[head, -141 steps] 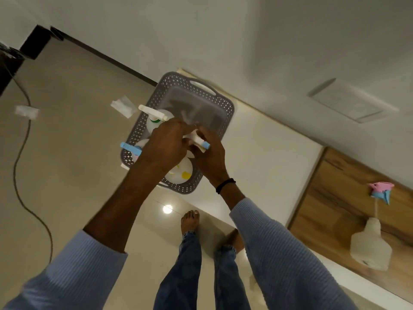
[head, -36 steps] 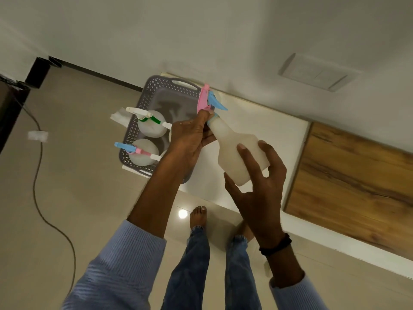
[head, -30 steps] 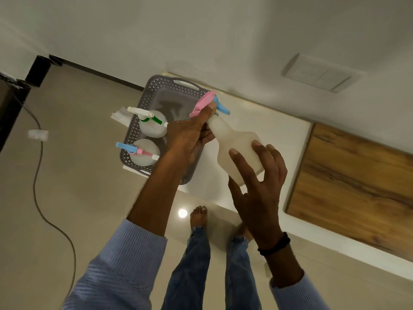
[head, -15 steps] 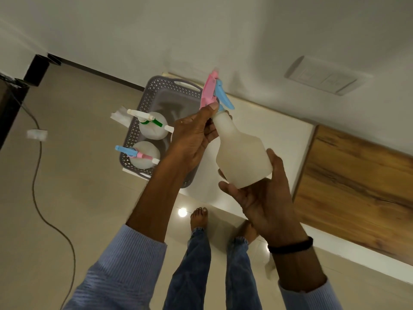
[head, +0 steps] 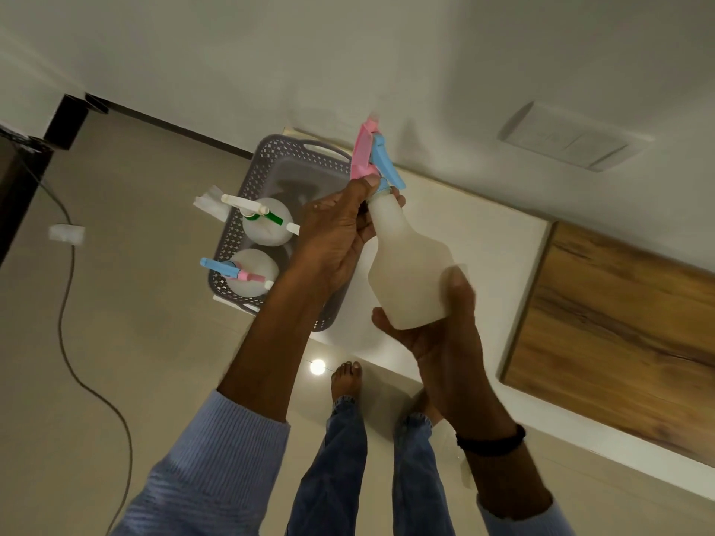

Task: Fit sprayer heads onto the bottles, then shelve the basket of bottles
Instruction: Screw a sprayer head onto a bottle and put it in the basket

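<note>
Sprayer head [head: 367,156] looked mid-twist on the frosted bottle [head: 406,272], left hand [head: 332,237] pinching its collar, right hand [head: 437,342] clasping the base; placement in the basket [head: 227,241] seemed next.

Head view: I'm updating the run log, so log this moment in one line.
step: fitting sprayer head on bottle | left hand: grips bottle neck | right hand: holds bottle base | basket: two finished bottles visible

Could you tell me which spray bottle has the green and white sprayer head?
The rear bottle in the grey basket, nearer its far handle; the other basket bottle and the held bottle have pink-and-blue heads.
</note>
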